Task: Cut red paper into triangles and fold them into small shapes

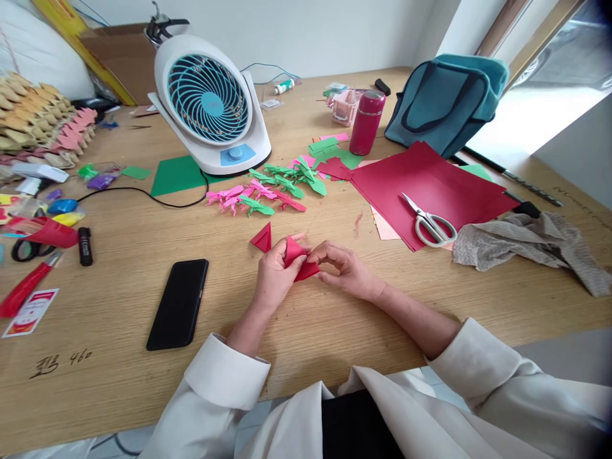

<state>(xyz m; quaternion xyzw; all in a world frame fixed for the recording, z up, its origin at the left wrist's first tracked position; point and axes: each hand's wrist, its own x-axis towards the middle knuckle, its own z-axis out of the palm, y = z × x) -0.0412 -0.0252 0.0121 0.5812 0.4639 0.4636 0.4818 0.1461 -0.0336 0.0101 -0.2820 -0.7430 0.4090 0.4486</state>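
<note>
A small piece of red paper [306,270], partly folded, is between my two hands over the middle of the table. My left hand [276,273] pinches it with the thumb on top. The fingertips of my right hand [348,271] are closed on its right edge. Just beyond my left hand lies a folded red paper triangle [262,238]. Farther back sits a group of folded paper figures in pink [234,196] and green [287,180]. Fingers hide part of the paper I hold.
A black phone [178,305] lies left of my hands. A white fan [210,105] stands at the back. To the right are red sheets [430,172] with scissors [429,221] on top, a grey cloth [530,245], a red flask [367,124] and a teal bag [447,105].
</note>
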